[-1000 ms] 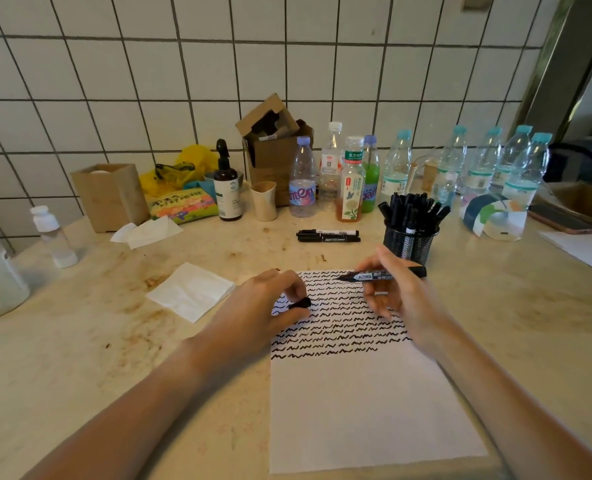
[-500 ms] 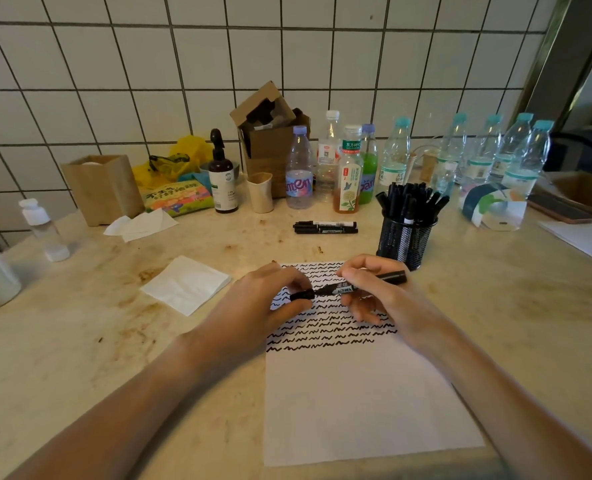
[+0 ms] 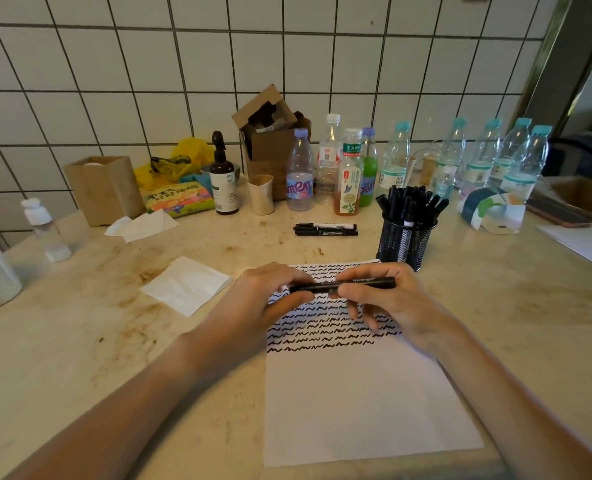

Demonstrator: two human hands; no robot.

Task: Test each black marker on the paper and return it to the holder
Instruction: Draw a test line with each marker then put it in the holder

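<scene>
White wall tiles back a stained beige surface [image 3: 80,341] on which the paper [image 3: 364,403] serves as landmark. Above the paper's far, scribbled end, a black marker [image 3: 360,284] lies level, held off the sheet by both hands. Left hand [image 3: 263,303]: grip pinching the marker's capped left end. Right hand [image 3: 391,299]: grip with thumb and fingers curled around the barrel. Just beyond the paper's far right corner stands the mesh holder [image 3: 405,242], filled with upright black markers. Beyond the paper's far edge, two loose markers [image 3: 325,229] lie side by side. Left of the paper, a folded napkin [image 3: 187,284] lies flat. Bottles [image 3: 391,161] line the wall behind the holder.
</scene>
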